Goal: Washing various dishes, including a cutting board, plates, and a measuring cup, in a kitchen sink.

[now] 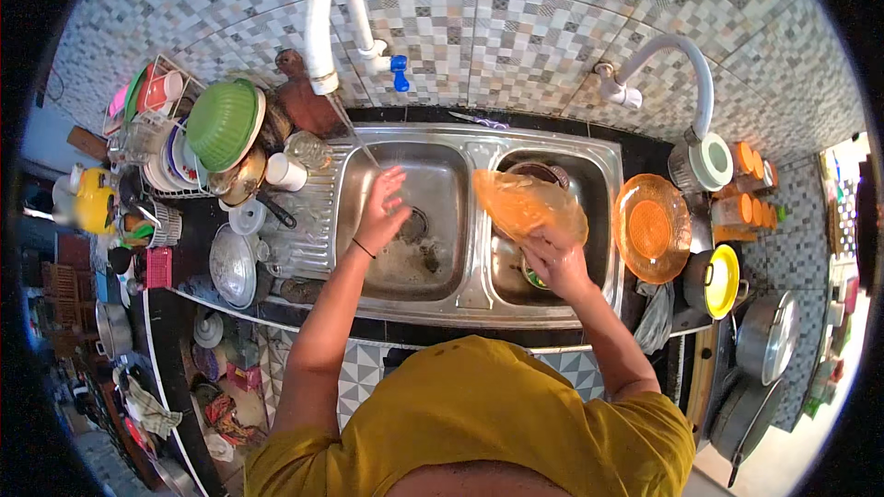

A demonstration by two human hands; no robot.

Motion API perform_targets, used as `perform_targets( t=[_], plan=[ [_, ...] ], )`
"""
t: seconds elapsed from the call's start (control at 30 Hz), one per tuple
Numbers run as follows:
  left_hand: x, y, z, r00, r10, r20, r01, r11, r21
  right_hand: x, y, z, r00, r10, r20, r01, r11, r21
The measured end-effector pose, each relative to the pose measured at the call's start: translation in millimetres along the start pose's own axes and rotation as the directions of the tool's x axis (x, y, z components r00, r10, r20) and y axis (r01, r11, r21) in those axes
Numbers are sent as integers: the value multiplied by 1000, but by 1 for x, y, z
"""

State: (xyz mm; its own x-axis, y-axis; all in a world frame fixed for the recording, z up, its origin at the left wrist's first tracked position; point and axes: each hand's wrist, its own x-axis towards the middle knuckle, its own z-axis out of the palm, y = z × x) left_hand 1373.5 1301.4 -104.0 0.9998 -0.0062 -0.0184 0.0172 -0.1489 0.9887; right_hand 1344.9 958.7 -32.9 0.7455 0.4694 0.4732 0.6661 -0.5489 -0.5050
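Note:
My left hand (384, 210) is over the left bowl of a steel double sink (476, 221), fingers apart and holding nothing. Water runs from the white curved faucet (322, 34) and reaches that hand. Above the right bowl, my right hand (556, 259) grips the lower edge of a tilted orange translucent plate (528, 203). Under this plate, in the right bowl, a brown round dish (539, 172) shows in part. A second orange translucent plate (651, 228) lies on the counter right of the sink. Dark bits lie around the left drain.
Left of the sink stand a dish rack (166, 179), a green colander (222, 124), a white cup (285, 172) and a lidded metal pot (233, 266). A knife (480, 120) lies behind the sink. A second faucet (697, 83) rises at right, near a yellow-topped pot (721, 281).

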Motion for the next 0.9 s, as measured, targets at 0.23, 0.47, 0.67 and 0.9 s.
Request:
perform_targets(
  t=[0.23,0.47,0.67,0.9],
  plan=[
    [-17,56,-16,992,112,56,-125,886,447,174,-36,26,839,-208,502,154,977,146],
    [-31,13,-65,976,-72,-207,10,959,-284,272,-67,144,825,-474,308,307,833,461],
    [-33,2,-80,930,-266,-253,143,897,-418,285,-75,175,434,-236,870,-502,738,451],
    [-18,-11,-76,884,-418,-208,292,843,-452,281,-85,158,439,-169,883,-491,778,393]
  ],
)
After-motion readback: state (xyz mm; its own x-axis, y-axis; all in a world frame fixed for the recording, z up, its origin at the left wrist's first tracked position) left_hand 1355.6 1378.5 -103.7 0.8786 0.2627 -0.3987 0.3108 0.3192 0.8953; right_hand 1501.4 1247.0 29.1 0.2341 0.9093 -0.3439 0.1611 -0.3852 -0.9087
